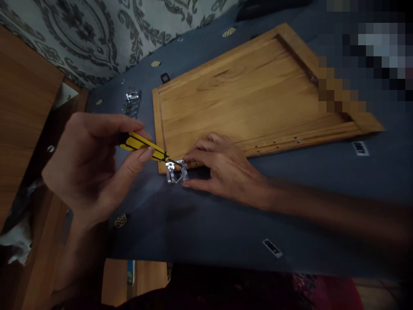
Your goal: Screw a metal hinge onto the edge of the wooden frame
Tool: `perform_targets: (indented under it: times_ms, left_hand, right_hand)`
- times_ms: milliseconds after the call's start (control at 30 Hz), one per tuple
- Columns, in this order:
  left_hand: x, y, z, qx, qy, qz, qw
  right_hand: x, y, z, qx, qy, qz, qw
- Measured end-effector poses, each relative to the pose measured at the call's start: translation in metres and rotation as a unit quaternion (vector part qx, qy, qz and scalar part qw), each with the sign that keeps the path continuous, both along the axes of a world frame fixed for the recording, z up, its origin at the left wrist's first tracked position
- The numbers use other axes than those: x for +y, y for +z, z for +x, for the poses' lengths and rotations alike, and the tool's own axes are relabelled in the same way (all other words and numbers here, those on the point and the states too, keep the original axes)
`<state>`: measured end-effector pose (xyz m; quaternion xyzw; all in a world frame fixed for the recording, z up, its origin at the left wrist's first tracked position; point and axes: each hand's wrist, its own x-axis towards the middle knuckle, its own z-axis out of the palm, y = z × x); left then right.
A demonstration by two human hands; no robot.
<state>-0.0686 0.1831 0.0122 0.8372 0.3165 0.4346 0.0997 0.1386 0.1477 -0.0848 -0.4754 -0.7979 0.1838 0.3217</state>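
Note:
My left hand (93, 165) is closed round a yellow and black screwdriver (143, 146), whose tip points at a small metal hinge (176, 171). My right hand (222, 168) pinches that hinge against the near corner of a wooden cabinet door (258, 99). The door lies flat on a dark blue cloth (226, 224), with a row of small holes along its near edge.
More metal hinges (132, 101) lie on the cloth beyond the door's left end. Wooden furniture (22, 112) stands at the left, patterned fabric (97, 30) at the back. A blurred patch (364, 56) covers the far right.

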Motion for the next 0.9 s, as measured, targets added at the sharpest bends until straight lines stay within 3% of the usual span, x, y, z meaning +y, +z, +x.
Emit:
perform_targets:
  times_ms: [600, 900]
  left_hand:
    - [-0.0010, 0.0060, 0.0054, 0.011, -0.028, -0.041, 0.999]
    - [-0.0004, 0.0007, 0.0046, 0.006, -0.008, -0.009, 1.000]
  right_hand:
    - [0.0003, -0.0015, -0.0006, 0.001, 0.001, 0.002, 1.000]
    - [0.0003, -0.0015, 0.0006, 0.001, 0.004, 0.001, 1.000]
